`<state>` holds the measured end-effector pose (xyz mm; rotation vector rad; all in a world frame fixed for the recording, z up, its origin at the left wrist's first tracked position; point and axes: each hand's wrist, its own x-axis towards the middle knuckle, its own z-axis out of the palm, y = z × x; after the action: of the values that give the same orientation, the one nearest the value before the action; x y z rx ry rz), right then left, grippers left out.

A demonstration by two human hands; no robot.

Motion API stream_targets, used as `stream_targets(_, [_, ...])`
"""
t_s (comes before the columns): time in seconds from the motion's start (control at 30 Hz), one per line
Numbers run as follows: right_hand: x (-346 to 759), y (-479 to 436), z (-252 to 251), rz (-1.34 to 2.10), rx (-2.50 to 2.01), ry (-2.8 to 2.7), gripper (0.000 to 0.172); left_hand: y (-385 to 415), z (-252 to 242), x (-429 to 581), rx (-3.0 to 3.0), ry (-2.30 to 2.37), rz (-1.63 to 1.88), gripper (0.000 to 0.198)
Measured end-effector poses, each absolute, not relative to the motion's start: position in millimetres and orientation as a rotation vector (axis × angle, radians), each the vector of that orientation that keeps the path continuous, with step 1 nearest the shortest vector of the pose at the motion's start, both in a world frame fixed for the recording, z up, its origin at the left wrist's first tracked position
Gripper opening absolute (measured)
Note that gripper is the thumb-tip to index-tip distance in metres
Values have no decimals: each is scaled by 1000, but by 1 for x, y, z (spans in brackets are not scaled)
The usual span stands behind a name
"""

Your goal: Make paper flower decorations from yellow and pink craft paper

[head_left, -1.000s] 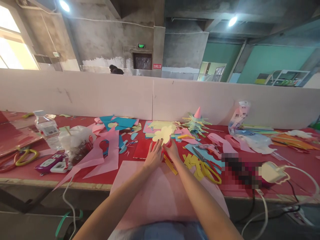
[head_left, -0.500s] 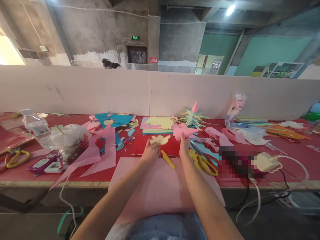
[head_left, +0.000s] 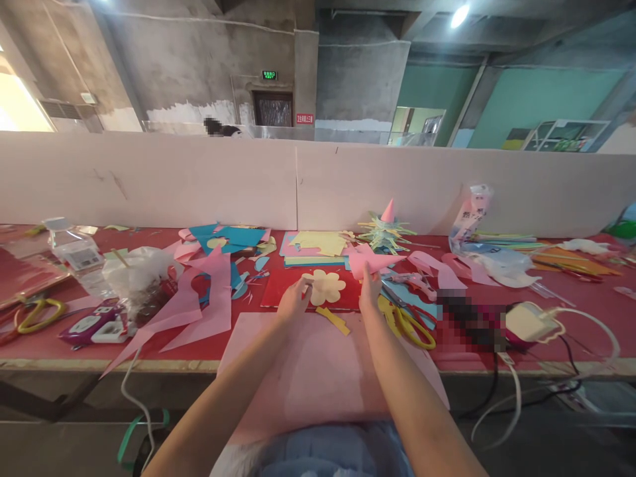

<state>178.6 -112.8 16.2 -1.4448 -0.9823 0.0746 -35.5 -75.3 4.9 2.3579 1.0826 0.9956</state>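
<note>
A cream paper flower (head_left: 327, 287) is pinched at its left edge by my left hand (head_left: 295, 298), above a red sheet (head_left: 278, 289). My right hand (head_left: 369, 287) holds a pink paper cone (head_left: 365, 261), its tip pointing right. A yellow strip (head_left: 332, 320) lies at the near edge of the red sheet, over a pink board (head_left: 298, 371). Behind the cone stands a fringed paper tree (head_left: 386, 232) with a pink tip.
Yellow-handled scissors (head_left: 415, 329) lie right of my right hand, near a white charger (head_left: 530, 324) with cables. Pink paper scraps (head_left: 213, 311), a purple device (head_left: 94, 322) and a plastic bottle (head_left: 74, 248) are at left. A pale partition (head_left: 223, 179) runs behind.
The cream flower has turned to face me and shows its full outline, now at my left hand's fingertips. My left hand has shifted slightly left, and the cone slightly right.
</note>
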Motion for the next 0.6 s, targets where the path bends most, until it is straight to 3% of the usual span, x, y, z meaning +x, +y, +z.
stream_targets(0.33, [167,-109,20,179,-1355,-847,33,-64,-10,-31,2519,1308,870,48])
stream_targets(0.6, [164,-110,22,207,-1311,-805,32,-60,-9,-33,2479,1242,885,41])
